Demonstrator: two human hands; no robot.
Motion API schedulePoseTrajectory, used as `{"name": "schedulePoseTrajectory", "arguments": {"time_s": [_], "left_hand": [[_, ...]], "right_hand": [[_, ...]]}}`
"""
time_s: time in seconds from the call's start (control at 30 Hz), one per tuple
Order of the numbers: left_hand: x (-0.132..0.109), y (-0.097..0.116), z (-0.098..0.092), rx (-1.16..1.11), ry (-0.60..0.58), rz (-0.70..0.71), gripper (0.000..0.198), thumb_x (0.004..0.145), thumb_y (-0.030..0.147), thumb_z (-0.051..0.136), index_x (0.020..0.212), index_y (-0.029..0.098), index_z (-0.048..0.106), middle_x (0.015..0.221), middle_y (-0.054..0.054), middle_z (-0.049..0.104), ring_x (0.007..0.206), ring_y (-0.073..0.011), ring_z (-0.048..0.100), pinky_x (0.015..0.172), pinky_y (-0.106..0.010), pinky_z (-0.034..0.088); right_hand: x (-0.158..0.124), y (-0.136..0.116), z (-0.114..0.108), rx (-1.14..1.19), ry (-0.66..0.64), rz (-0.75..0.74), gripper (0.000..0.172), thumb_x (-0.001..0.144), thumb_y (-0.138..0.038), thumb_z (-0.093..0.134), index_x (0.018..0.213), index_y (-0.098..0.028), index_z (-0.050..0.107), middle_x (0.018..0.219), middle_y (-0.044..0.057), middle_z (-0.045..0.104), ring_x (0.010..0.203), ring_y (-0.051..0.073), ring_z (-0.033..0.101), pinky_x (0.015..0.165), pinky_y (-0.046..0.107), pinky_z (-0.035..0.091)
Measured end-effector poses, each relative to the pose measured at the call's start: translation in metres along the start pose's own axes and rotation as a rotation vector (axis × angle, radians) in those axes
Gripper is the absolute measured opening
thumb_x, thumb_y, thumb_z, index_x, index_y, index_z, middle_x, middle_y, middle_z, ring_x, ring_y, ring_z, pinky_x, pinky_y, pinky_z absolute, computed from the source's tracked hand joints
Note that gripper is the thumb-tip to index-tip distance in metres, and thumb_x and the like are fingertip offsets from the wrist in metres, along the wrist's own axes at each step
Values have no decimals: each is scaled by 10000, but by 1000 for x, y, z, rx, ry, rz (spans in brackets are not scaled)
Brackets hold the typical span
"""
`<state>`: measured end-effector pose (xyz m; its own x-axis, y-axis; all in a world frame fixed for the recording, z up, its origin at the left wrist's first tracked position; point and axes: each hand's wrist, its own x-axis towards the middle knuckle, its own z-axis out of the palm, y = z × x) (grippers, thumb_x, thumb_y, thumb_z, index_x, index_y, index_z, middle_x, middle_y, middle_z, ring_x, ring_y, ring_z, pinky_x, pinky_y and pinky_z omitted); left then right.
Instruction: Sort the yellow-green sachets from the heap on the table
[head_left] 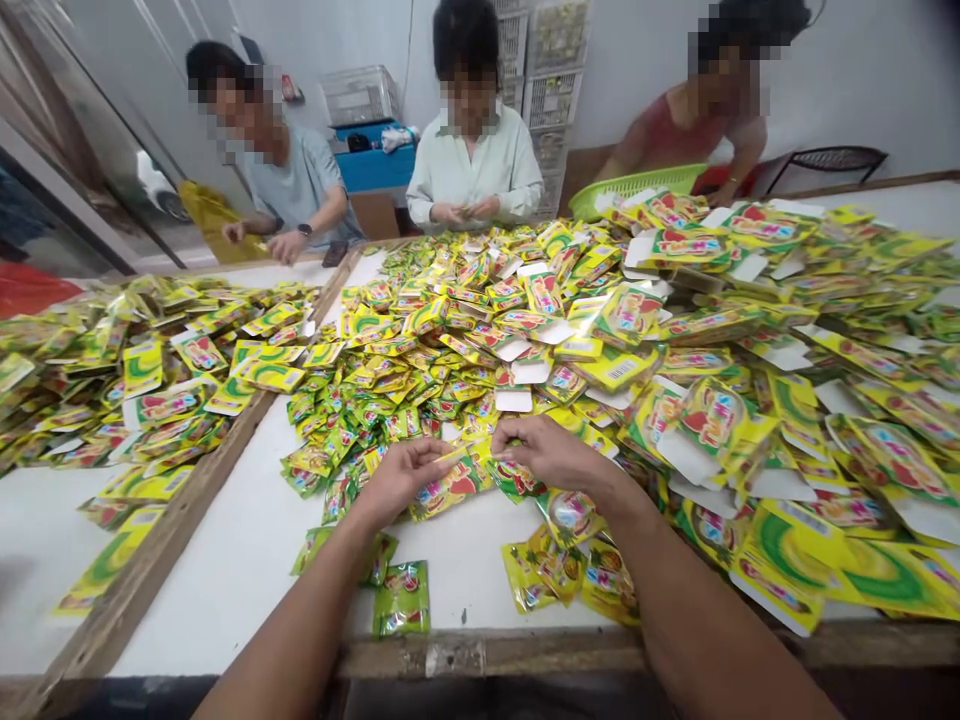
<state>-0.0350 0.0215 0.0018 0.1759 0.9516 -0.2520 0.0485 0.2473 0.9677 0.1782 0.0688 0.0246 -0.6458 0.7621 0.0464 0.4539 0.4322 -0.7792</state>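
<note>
My left hand (403,480) pinches the left end of a small yellow cardboard box (456,488) printed in green and red. At the box's right end, the curled fingers of my right hand (551,452) grip a shiny green-and-red sachet (517,482). Whether the sachet is partly inside the box I cannot tell. Several green sachets (401,598) lie by my left forearm, and yellow sachets (541,575) lie under my right forearm. Beyond my hands rises a heap of green sachets (382,385).
Flat and folded yellow boxes (750,420) are heaped on the right. A wooden strip (172,510) divides the white table (232,560), with filled-looking boxes (165,400) piled left of it. Three co-workers sit across, near a green basket (637,188).
</note>
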Motion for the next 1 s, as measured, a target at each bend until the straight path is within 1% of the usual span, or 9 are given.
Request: {"name": "schedulePoseTrajectory", "arguments": {"time_s": [0.07, 0.13, 0.2, 0.27, 0.37, 0.5, 0.67, 0.83, 1.0], "left_hand": [[0, 0, 2, 19, -25, -30, 393, 580, 413, 778, 838, 132, 684, 641, -4, 632, 532, -89, 495, 500, -194, 353], [1, -2, 4, -30, -18, -44, 392, 583, 408, 778, 845, 135, 676, 656, -9, 640, 537, -93, 510, 503, -195, 371], [3, -4, 6, -115, 28, -27, 371, 591, 400, 778, 833, 142, 666, 691, -14, 654, 569, -99, 536, 537, -199, 404], [5, -6, 6, -172, 82, -5, 345, 597, 391, 778, 810, 145, 662, 704, -12, 659, 584, -95, 545, 562, -197, 417], [7, -9, 4, -198, 91, -2, 341, 610, 393, 772, 829, 153, 665, 658, 3, 647, 557, -89, 541, 560, -196, 413], [6, -6, 2, -182, 116, 23, 383, 584, 406, 784, 845, 149, 670, 635, 2, 643, 555, -101, 552, 552, -204, 408], [2, 1, 5, -99, 96, 21, 410, 571, 436, 778, 832, 137, 677, 693, -19, 663, 570, -104, 544, 533, -203, 386], [3, -2, 4, -118, 150, 50, 406, 588, 447, 765, 841, 143, 673, 658, -10, 654, 561, -106, 540, 549, -212, 389], [5, -5, -1, -175, 114, 67, 368, 586, 415, 778, 823, 149, 689, 695, -14, 661, 623, -115, 570, 609, -218, 420]], "right_hand": [[1, 0, 4, -28, -32, -33, 158, 726, -79, 474, 685, -174, 593, 652, -15, 566, 628, 117, 490, 600, 223, 342], [4, 2, 8, -16, 21, -62, 160, 724, -68, 487, 677, -176, 595, 670, -12, 574, 652, 121, 509, 622, 229, 359], [6, 5, 11, 44, 173, -57, 114, 732, -104, 533, 666, -176, 591, 708, 0, 581, 673, 130, 528, 632, 237, 386], [9, 8, 13, 90, 389, -36, 67, 737, -152, 580, 676, -179, 583, 729, 10, 576, 677, 141, 538, 624, 245, 413], [10, 9, 17, 2, 625, -101, 22, 766, -171, 587, 760, -191, 582, 764, 23, 585, 719, 159, 556, 662, 265, 445], [11, 8, 27, -154, 658, -289, 96, 829, -148, 518, 892, -196, 573, 855, 49, 608, 809, 172, 579, 739, 282, 465], [12, 2, 34, -202, 855, -258, 114, 853, -160, 482, 894, -213, 575, 835, 51, 612, 809, 181, 586, 742, 305, 482], [14, 2, 40, 4, 822, -132, 83, 828, -249, 538, 887, -212, 583, 839, 48, 601, 797, 178, 579, 731, 312, 494], [19, 11, 41, 371, 628, 59, 324, 656, -367, 709, 905, -203, 582, 919, 48, 619, 870, 190, 574, 749, 313, 494]]}}
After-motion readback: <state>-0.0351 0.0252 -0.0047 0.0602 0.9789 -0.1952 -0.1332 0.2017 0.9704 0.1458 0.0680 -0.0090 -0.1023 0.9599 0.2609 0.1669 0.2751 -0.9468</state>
